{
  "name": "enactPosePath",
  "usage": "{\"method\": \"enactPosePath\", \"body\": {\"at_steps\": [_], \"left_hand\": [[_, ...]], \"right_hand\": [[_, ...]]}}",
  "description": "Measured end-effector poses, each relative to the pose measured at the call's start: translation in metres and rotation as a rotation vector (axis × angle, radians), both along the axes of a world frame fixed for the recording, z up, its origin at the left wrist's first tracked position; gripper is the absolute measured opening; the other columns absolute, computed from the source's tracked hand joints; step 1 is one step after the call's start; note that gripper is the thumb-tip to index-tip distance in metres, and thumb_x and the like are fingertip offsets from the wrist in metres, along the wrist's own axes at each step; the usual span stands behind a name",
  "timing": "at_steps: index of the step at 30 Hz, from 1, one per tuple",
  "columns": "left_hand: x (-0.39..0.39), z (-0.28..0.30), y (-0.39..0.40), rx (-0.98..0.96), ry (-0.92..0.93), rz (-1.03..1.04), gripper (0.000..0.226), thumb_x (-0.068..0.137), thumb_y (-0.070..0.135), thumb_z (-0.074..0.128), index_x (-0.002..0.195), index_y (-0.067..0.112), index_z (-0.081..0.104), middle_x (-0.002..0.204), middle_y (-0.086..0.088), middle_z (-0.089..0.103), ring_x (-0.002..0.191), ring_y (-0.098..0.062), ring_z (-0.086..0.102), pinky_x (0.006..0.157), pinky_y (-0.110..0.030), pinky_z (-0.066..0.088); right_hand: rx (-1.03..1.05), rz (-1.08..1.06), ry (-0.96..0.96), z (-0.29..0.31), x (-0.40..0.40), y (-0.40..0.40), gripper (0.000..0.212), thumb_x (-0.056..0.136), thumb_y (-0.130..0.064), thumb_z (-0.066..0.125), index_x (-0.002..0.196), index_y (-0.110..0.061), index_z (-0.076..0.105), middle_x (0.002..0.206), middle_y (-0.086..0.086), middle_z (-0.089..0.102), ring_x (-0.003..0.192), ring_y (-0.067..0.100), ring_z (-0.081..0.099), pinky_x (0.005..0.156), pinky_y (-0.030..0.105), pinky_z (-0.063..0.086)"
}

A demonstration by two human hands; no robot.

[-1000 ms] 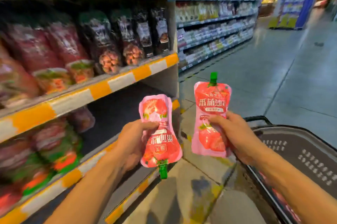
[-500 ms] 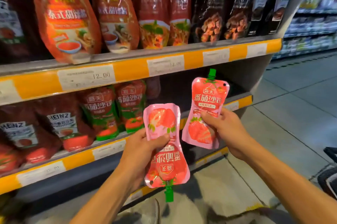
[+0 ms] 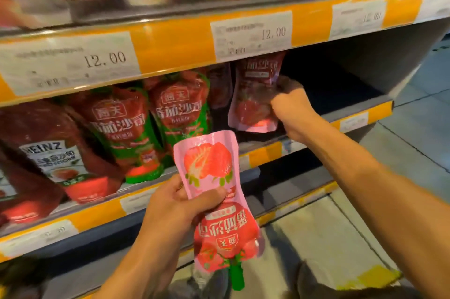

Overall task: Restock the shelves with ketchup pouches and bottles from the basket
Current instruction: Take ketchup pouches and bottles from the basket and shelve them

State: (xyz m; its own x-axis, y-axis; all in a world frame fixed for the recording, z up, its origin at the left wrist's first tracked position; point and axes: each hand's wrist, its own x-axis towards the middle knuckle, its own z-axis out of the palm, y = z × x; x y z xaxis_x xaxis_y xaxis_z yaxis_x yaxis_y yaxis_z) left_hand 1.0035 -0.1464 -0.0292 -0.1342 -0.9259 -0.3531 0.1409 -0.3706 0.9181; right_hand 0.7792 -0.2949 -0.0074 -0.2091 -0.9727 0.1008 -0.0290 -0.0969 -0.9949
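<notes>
Shelf (image 3: 316, 128) restocking underway: my right hand (image 3: 292, 108) grip pinches one pouch (image 3: 253, 103) inside, left hand (image 3: 180, 206) grip clasps the spare pouch (image 3: 214, 191); release next.

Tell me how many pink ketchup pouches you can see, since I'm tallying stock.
2. One pink pouch stands upright on the shelf, gripped by the right hand. The other pouch is upside down in the left hand. More may sit hidden behind.

Your left hand (image 3: 180, 203) sits low and near, fingers curled, thumb pressed across a held item. Your right arm extends forward; your right hand (image 3: 291, 108) is fisted, gripping.
</notes>
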Motion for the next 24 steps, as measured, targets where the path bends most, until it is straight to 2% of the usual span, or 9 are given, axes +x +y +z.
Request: {"method": "enactPosePath", "body": {"at_steps": [3, 5, 7, 11, 13, 15, 18, 20, 24], "left_hand": [[0.000, -0.006, -0.002, -0.020, 0.012, -0.007, 0.063, 0.049, 0.023, 0.086, 0.110, 0.013, 0.070, 0.098, -0.008, 0.078, 0.087, -0.025, 0.076, 0.060, -0.025, 0.057], [0.000, -0.009, -0.003, -0.034, 0.021, -0.008, 0.061, 0.051, 0.021, 0.087, 0.110, 0.012, 0.071, 0.100, -0.009, 0.077, 0.088, -0.026, 0.076, 0.059, -0.024, 0.057], [0.001, -0.012, -0.004, -0.061, 0.013, -0.006, 0.061, 0.052, 0.016, 0.091, 0.109, 0.012, 0.071, 0.100, -0.010, 0.077, 0.089, -0.026, 0.075, 0.062, -0.024, 0.057], [0.003, -0.012, -0.005, -0.108, -0.010, 0.052, 0.063, 0.054, 0.012, 0.091, 0.113, 0.012, 0.069, 0.103, -0.009, 0.077, 0.095, -0.026, 0.074, 0.073, -0.033, 0.058], [0.005, -0.013, -0.007, -0.121, -0.008, 0.082, 0.068, 0.050, 0.011, 0.095, 0.113, 0.012, 0.069, 0.103, -0.008, 0.077, 0.096, -0.026, 0.074, 0.075, -0.036, 0.057], [0.007, -0.013, -0.009, -0.128, 0.007, 0.111, 0.063, 0.052, 0.017, 0.088, 0.112, 0.012, 0.068, 0.102, -0.007, 0.077, 0.094, -0.025, 0.074, 0.071, -0.032, 0.059], [0.008, -0.013, -0.010, -0.136, 0.044, 0.137, 0.060, 0.053, 0.015, 0.087, 0.110, 0.013, 0.069, 0.100, -0.007, 0.078, 0.089, -0.023, 0.075, 0.063, -0.025, 0.059], [0.008, -0.012, -0.011, -0.142, 0.056, 0.143, 0.060, 0.053, 0.015, 0.087, 0.110, 0.013, 0.069, 0.099, -0.007, 0.078, 0.088, -0.023, 0.075, 0.062, -0.025, 0.059], [0.006, -0.010, -0.011, -0.156, 0.057, 0.148, 0.057, 0.057, 0.014, 0.086, 0.111, 0.015, 0.068, 0.100, -0.005, 0.078, 0.091, -0.023, 0.075, 0.063, -0.027, 0.059]], "right_hand": [[0.007, -0.001, 0.000, -0.001, 0.014, -0.015, 0.039, 0.084, 0.002, 0.076, 0.121, 0.000, 0.064, 0.116, 0.017, 0.071, 0.101, 0.026, 0.067, 0.079, 0.031, 0.059], [-0.016, 0.021, 0.022, -0.005, 0.023, -0.021, 0.041, 0.082, 0.005, 0.077, 0.120, -0.002, 0.062, 0.116, 0.014, 0.068, 0.106, 0.026, 0.064, 0.082, 0.027, 0.059], [-0.058, 0.054, 0.117, -0.008, 0.029, -0.023, 0.044, 0.082, 0.000, 0.079, 0.121, -0.006, 0.061, 0.114, 0.010, 0.067, 0.109, 0.025, 0.065, 0.093, 0.032, 0.056], [-0.088, 0.132, 0.214, -0.015, 0.034, -0.026, 0.054, 0.086, -0.011, 0.078, 0.135, -0.005, 0.055, 0.115, 0.003, 0.065, 0.097, 0.006, 0.063, 0.078, 0.008, 0.051], [-0.051, 0.141, 0.322, -0.018, 0.032, -0.028, 0.062, 0.084, -0.012, 0.080, 0.138, -0.006, 0.052, 0.115, -0.002, 0.062, 0.099, 0.005, 0.060, 0.073, 0.001, 0.046], [-0.012, 0.140, 0.435, -0.023, 0.028, -0.030, 0.066, 0.081, -0.011, 0.083, 0.139, -0.007, 0.051, 0.120, -0.001, 0.063, 0.111, 0.015, 0.061, 0.077, 0.005, 0.047], [0.011, 0.077, 0.557, -0.029, 0.027, -0.036, 0.062, 0.079, -0.018, 0.085, 0.133, -0.010, 0.056, 0.126, 0.007, 0.067, 0.116, 0.023, 0.063, 0.095, 0.033, 0.053], [-0.001, 0.037, 0.572, -0.032, 0.030, -0.042, 0.057, 0.079, -0.020, 0.084, 0.129, -0.012, 0.059, 0.124, 0.006, 0.069, 0.113, 0.022, 0.064, 0.089, 0.029, 0.053], [-0.024, -0.055, 0.561, -0.037, 0.037, -0.052, 0.060, 0.079, -0.025, 0.085, 0.128, -0.012, 0.055, 0.121, 0.003, 0.068, 0.099, 0.011, 0.060, 0.060, 0.004, 0.040]]}}
